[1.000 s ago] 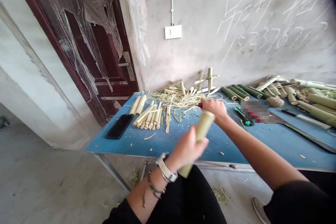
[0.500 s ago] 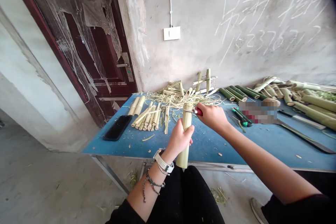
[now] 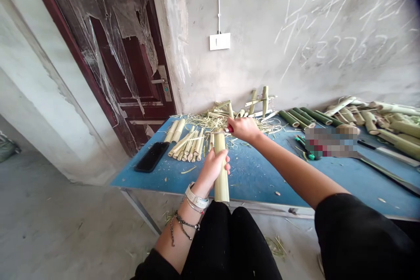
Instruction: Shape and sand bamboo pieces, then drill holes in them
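Observation:
A pale, peeled bamboo section (image 3: 222,186) stands tilted over the table's front edge, its lower end above my lap. My left hand (image 3: 215,167) is wrapped round its middle, thumb along the near side. At the bamboo's upper end, my right hand (image 3: 243,128) grips a red-handled knife (image 3: 230,129). The blade lies across the top of the bamboo; part of it is too small to make out. Behind the bamboo lie thin pale bamboo pieces (image 3: 188,146) in a row.
On the blue table (image 3: 259,179) a black phone (image 3: 152,156) lies at the left. Bamboo shavings (image 3: 210,121) heap along the wall. Green bamboo tubes (image 3: 292,119), a long dark blade (image 3: 387,170) and more bamboo (image 3: 403,129) lie to the right. A door (image 3: 131,70) stands left.
My right hand and the knife have moved left and farther away, to the bamboo's top end. The bamboo and my left hand have shifted slightly left. The whole view has turned a little left.

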A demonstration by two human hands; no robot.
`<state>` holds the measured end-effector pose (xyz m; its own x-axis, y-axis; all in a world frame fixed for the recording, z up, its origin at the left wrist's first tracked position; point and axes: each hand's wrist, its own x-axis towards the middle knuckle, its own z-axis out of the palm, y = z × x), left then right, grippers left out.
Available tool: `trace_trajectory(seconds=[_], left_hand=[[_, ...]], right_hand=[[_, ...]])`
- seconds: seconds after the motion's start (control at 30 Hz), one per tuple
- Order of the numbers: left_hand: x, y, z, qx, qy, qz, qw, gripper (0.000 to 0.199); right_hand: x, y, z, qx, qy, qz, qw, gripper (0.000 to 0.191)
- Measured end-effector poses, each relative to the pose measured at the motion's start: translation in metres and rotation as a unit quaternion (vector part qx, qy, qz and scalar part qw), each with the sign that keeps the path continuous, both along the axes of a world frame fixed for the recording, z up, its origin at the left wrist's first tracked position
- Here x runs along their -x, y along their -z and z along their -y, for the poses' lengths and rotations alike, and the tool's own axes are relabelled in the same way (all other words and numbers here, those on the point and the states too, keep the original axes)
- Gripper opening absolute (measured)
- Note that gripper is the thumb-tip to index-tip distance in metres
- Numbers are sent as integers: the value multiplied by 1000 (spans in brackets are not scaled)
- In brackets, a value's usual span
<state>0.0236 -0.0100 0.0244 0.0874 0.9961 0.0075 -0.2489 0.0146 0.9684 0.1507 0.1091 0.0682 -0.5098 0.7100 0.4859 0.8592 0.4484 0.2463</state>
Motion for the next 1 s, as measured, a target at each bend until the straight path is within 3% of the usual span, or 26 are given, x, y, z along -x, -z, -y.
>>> trace_trajectory(seconds=[0.13,0.33,0.6,0.83,1.0], left_hand=[[9,6,-1,1,11,20,1000,17],[13,8,-4,-2,-57,6,998,19],[22,1,-5,36,-16,59,997,14],[28,2,0,70,37,109,991,15],[34,4,4,77,60,90,991,15]], right_hand=[[10,-5,-4,5,-32,27,999,21],[23,0,-6,-1,-23,23,999,25],[27,-5,-16,7,-48,35,998,26],[30,-7,-24,3,-109,64,992,26],[26,-8,-25,8,-130,74,989,26]])
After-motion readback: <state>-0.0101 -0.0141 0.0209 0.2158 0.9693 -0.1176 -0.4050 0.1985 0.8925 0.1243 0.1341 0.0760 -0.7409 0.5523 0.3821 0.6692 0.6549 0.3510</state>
